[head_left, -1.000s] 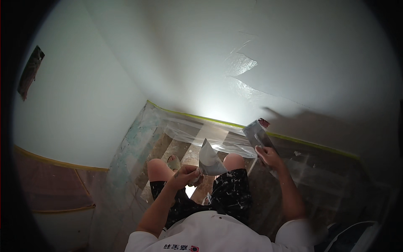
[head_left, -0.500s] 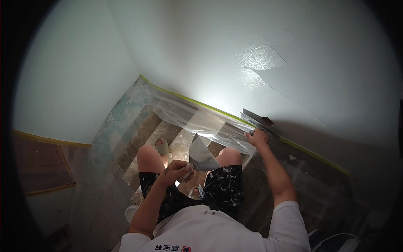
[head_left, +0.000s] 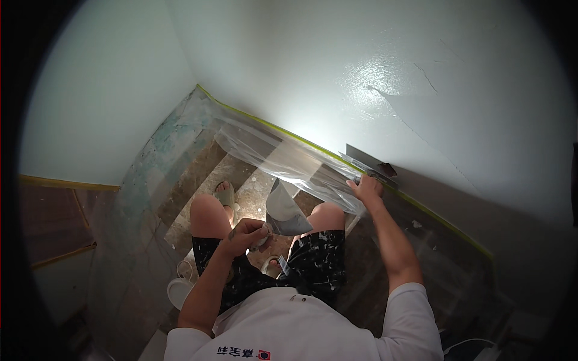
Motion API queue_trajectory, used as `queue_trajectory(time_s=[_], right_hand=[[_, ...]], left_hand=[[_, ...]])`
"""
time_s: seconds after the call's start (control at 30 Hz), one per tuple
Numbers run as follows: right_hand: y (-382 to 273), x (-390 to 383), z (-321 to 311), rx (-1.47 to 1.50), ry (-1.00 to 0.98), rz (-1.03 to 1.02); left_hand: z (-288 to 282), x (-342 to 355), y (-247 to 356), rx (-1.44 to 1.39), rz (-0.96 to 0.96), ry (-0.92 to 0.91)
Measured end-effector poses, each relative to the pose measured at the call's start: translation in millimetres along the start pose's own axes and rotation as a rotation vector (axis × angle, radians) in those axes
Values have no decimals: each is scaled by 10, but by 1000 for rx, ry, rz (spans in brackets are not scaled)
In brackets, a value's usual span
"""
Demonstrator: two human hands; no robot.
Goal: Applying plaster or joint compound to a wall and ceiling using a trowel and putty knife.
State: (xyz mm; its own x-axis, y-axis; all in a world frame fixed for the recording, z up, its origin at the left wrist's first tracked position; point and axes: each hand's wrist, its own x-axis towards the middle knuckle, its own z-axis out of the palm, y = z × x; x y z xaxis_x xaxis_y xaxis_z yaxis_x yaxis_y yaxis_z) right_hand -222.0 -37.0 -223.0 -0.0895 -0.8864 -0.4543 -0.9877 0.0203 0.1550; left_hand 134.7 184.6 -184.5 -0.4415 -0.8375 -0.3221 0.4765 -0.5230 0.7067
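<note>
My left hand (head_left: 248,236) is closed around the handle of a broad putty knife (head_left: 283,207). Its wide metal blade tilts up above my knees and carries a pale smear of filler. Farther right, my right hand (head_left: 366,189) grips a long-bladed trowel (head_left: 359,156), fingers wrapped around it. The blade lies along the bottom of the white wall (head_left: 439,129), close over the green tape line; whether its whole edge touches cannot be seen. A small dark brown piece (head_left: 387,169) shows at the trowel's right end. Higher up, a glossy wet-looking patch (head_left: 370,87) shines on the wall.
Green tape (head_left: 259,123) runs along the wall's foot, with clear plastic sheeting (head_left: 241,147) hanging below it. Another white wall (head_left: 108,114) meets it at the left corner. A white round container (head_left: 179,292) stands by my left forearm. Sandalled feet rest on the spotted floor.
The view has shifted, so the wall corner and tape line sit higher in the picture. Both hands keep their tools; the trowel remains low along the wall near the tape.
</note>
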Motion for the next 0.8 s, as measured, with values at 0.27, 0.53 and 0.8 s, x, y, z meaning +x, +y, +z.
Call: queue_trajectory(time_s=[0.27, 0.53, 0.8], right_hand=[[-59, 129, 25, -16, -59, 15], [-160, 198, 116, 83, 141, -1], [-340, -103, -1089, 270, 390, -144]], left_hand=[[-57, 42, -25, 7, 2, -18], [-22, 69, 7, 1, -4, -19], [-21, 149, -27, 36, 0, -48]])
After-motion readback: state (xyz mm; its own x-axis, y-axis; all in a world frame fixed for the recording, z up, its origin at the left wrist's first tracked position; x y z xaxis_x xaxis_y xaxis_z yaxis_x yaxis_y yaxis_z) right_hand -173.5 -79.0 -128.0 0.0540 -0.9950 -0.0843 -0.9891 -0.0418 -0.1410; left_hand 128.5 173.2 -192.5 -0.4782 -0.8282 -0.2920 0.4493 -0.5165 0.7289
